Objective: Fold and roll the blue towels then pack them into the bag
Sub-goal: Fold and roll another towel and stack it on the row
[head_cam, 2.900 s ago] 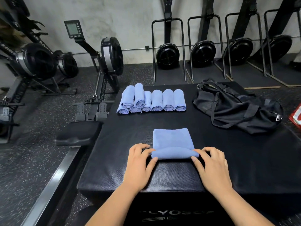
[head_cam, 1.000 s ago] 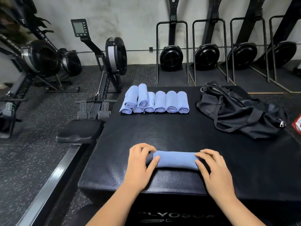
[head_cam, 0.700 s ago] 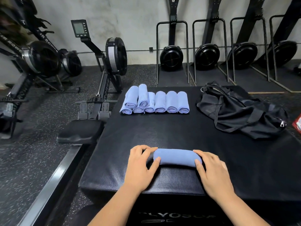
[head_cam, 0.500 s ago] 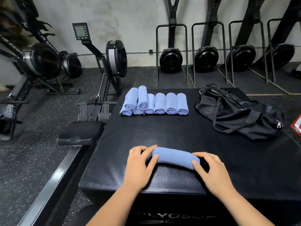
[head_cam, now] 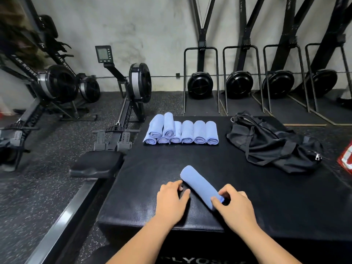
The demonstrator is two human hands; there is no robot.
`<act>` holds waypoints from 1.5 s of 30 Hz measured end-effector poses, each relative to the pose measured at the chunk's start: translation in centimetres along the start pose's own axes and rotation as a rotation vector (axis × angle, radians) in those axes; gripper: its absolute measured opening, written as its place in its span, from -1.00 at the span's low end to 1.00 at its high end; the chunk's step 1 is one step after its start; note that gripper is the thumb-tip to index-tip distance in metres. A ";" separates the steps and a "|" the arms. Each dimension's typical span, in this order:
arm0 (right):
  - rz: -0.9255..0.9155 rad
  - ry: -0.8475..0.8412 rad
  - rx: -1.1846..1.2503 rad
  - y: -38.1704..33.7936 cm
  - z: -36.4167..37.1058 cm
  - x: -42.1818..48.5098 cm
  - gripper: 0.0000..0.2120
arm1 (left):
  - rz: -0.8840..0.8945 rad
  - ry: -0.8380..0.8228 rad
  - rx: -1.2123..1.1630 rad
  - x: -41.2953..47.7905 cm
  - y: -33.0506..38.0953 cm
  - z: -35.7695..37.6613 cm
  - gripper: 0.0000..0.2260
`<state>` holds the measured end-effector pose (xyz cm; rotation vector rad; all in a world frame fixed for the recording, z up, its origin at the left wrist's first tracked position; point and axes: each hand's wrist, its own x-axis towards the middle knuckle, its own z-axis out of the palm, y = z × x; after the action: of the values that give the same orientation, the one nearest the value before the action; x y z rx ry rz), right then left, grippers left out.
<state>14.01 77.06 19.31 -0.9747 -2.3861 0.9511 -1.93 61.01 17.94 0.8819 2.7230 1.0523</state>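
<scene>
The rolled towel lay on the black bench near its front edge, skewed. Its long axis ran from a far end on the left to a near end on the right, so it was not in line with the row of finished rolls at the back. The right hand was on the near end, its fingers and thumb curled in and pinching that end. The left hand rested flat on the bench just beside the roll's left flank, fingers relaxed and holding nothing; whether its fingertips touched the cloth could not be told. The black bag lay slumped at the far right of the bench, well apart from the roll and on the right hand's side. Judging from this, rolling was done. The next move would likely turn on the right hand's grip on the near end, with the far end unsupported and free to swing or loosen.
</scene>
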 end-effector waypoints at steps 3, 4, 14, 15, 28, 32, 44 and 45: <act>-0.008 -0.003 -0.026 -0.9 1.0 -0.5 -0.76 | -0.081 -0.113 -0.222 0.0 1.6 -0.2 -0.78; -0.012 -0.010 -0.032 -1.2 1.3 -0.6 -0.76 | -0.103 -0.151 -0.266 0.1 2.2 -0.4 -0.78; -0.106 -0.107 -0.080 -2.8 3.0 -1.6 -0.77 | -0.222 -0.196 -0.465 0.1 3.9 -2.6 -0.52; -0.128 -0.125 -0.114 -2.8 2.9 -1.6 -0.77 | -0.222 -0.194 -0.477 0.1 3.9 -2.7 -0.52; 0.106 -0.285 0.589 -6.4 2.3 0.8 -0.66 | -0.336 -0.118 -0.906 1.6 3.8 -4.9 -0.48; 0.187 -0.282 0.870 -8.1 2.9 1.6 -0.67 | -0.297 -0.094 -0.905 2.9 3.7 -6.0 -0.49; 0.083 -0.171 0.739 -11.7 5.1 8.7 -0.71 | -0.221 0.039 -0.813 9.9 2.7 -5.9 -0.63; 0.079 -0.171 0.748 -11.9 5.3 9.8 -0.71 | -0.213 0.043 -0.805 10.8 2.7 -6.0 -0.63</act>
<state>-1.15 75.52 25.07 -0.7053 -1.8440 1.8256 -11.30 65.03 25.45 0.4162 2.0195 1.8880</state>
